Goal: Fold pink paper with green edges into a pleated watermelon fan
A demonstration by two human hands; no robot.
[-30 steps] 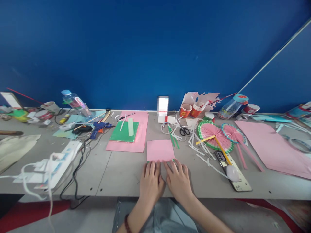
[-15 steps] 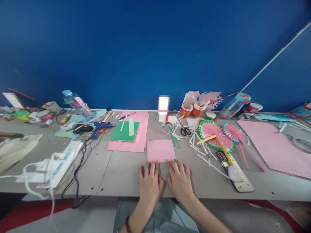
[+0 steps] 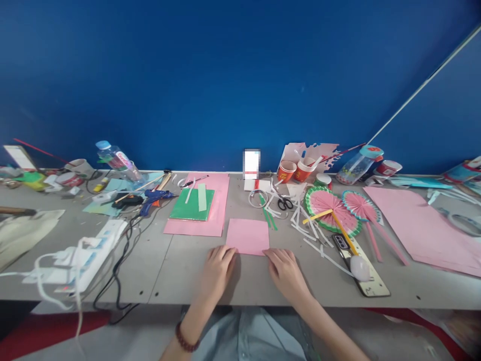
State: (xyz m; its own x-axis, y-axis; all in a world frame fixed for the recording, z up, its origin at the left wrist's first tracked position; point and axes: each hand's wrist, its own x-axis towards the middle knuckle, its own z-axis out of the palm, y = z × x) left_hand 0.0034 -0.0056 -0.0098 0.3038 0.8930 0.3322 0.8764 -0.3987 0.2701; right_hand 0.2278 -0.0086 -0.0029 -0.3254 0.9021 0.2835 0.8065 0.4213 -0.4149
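A small pink sheet of paper [image 3: 247, 236] lies in front of me on the grey table. At its near left corner, my left hand [image 3: 218, 271] has its fingers drawn together on the paper. My right hand [image 3: 288, 273] holds the near right corner between its fingertips; the thumb is partly hidden. Beyond the sheet lie a ring of tape [image 3: 256, 199], black-handled scissors [image 3: 284, 203] and green paper strips [image 3: 269, 220].
On the left are a green packet [image 3: 192, 205] on larger pink paper, a blue glue gun [image 3: 154, 199] and a power strip [image 3: 93, 253]. White strips, a watermelon paper fan [image 3: 323, 200], a phone [image 3: 370, 281] and red paper cups [image 3: 302, 170] stand or lie right.
Both hands have moved apart, from the middle of the pink paper's near edge out to its two near corners. The sheet sits slightly nearer to me.
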